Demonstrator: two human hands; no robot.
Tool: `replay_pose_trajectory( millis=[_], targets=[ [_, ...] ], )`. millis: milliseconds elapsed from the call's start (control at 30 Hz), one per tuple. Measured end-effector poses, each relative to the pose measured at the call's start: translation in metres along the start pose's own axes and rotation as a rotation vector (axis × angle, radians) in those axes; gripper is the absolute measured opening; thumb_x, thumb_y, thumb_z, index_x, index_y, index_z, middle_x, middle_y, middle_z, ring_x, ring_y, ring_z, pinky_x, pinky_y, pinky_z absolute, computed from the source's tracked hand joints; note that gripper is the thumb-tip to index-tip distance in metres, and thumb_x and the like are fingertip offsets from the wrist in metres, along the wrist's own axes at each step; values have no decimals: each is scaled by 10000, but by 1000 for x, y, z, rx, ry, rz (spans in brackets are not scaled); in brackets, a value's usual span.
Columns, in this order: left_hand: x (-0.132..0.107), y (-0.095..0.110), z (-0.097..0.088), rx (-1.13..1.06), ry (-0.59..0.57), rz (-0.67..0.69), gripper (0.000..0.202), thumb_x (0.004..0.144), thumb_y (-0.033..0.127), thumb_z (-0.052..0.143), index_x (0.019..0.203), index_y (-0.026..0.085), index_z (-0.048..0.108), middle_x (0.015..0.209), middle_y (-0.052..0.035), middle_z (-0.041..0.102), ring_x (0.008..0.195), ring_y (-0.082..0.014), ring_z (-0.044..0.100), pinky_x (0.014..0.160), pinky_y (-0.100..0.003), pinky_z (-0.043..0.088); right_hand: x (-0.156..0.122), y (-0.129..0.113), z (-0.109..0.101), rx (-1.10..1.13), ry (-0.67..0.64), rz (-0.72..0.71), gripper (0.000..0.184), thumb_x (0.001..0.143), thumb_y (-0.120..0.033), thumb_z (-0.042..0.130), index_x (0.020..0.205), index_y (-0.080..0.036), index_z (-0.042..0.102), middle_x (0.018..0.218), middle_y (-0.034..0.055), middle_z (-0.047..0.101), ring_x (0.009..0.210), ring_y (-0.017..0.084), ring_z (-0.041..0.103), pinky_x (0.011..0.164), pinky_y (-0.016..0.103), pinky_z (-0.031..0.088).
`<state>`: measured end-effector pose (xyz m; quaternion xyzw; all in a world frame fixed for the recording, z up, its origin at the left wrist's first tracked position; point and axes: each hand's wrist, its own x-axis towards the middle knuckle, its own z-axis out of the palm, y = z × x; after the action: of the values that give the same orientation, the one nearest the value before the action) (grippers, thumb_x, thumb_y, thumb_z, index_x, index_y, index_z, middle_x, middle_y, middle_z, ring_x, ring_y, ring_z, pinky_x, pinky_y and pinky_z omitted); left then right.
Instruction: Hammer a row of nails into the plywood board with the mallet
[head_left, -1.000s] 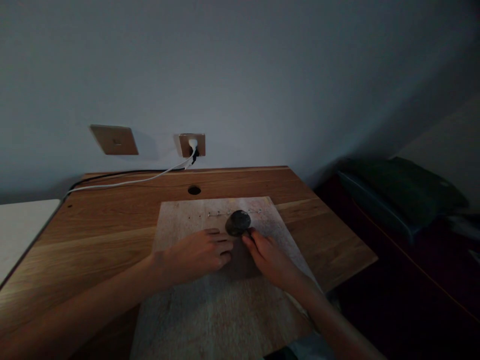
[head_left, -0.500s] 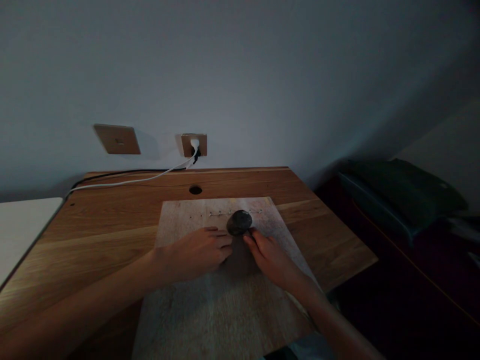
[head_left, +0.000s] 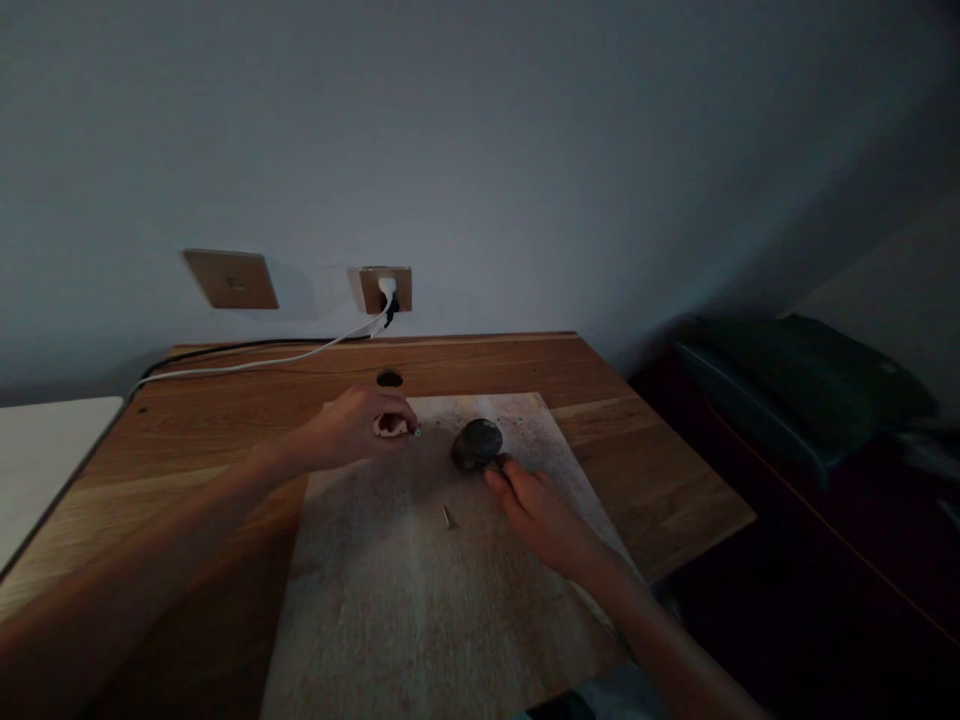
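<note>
My left hand (head_left: 364,425) is at the far left part of the pale wooden board (head_left: 375,620). Its thumb and fingertip meet in a pinch at a small screw (head_left: 417,431), which is partly covered by the fingertips. My right hand (head_left: 536,505) is wrapped round the handle of a dark, round-headed mallet (head_left: 478,444). The mallet head is over the board and hides part of a row of small screws (head_left: 519,421) along its far edge. A loose screw (head_left: 448,517) lies on the board between my hands.
The board rests on a wooden table (head_left: 637,450) with a round cable hole (head_left: 390,378). White and black cables run from a wall socket (head_left: 385,290). A white surface (head_left: 56,470) is at left; a dark green cushion-like item (head_left: 817,390) lies beyond the table's right edge.
My left hand has moved up and left from beside the mallet to the left end of the screw row. The loose screw has come into view. The mallet has barely moved.
</note>
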<state>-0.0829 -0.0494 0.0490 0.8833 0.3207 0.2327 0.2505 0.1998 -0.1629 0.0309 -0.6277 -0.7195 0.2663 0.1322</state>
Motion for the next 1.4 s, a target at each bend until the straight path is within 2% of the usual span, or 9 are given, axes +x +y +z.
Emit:
replay_pose_trajectory(
  millis=[100,167,267,433,933,1167,1267,1400],
  targets=[
    [0,-28,0,-78,24,-96,114,846,285,680,864,199,753,739,11,647,650,-134,579,613,-247,432,0,-1,0,14,-2,12,333,1110,-362,349,1145,-173,620,826,82,669,813,267,680,698,333,411],
    [-1,-42,3,-96,8,-97,126,839,291,689,881,203,768,812,-13,687,708,-155,621,650,-261,463,0,-1,0,17,-1,17,331,1106,-369,351,1145,-171,613,852,93,667,851,277,678,720,341,416],
    [-3,-51,7,-85,-15,-72,134,854,292,686,910,219,783,930,-41,713,830,-188,667,748,-298,503,0,-1,0,27,-11,12,333,1107,-379,343,1119,-179,609,860,88,664,839,267,673,723,340,411],
    [-3,-52,12,-40,7,-102,141,864,324,698,894,218,786,956,-43,690,907,-209,658,824,-331,499,-1,0,0,23,-8,18,328,1104,-374,345,1112,-181,610,862,92,670,848,272,672,718,339,405],
    [-3,-56,16,9,10,-138,119,861,302,700,894,228,788,980,-51,687,968,-245,655,854,-359,492,0,1,1,34,7,17,330,1102,-383,362,1109,-186,627,829,81,659,800,263,656,682,330,377],
    [-4,-58,18,-23,16,-126,123,825,268,693,896,222,782,940,-43,692,896,-218,658,804,-327,512,2,2,-1,63,-10,2,291,1097,-372,387,1071,-199,618,697,10,599,648,206,600,595,297,346],
    [-3,-57,18,-11,22,-126,154,807,280,705,927,221,782,959,-40,683,920,-221,656,816,-324,511,6,-3,-2,61,-6,-30,280,1096,-367,386,1041,-206,609,677,-5,577,635,197,584,602,299,336],
    [-3,-52,19,30,47,-168,192,813,387,747,906,224,789,928,-37,653,885,-222,642,779,-320,499,20,-23,-5,70,-10,-107,265,1095,-345,378,1028,-202,590,678,-10,567,608,183,554,602,304,321]
  ],
)
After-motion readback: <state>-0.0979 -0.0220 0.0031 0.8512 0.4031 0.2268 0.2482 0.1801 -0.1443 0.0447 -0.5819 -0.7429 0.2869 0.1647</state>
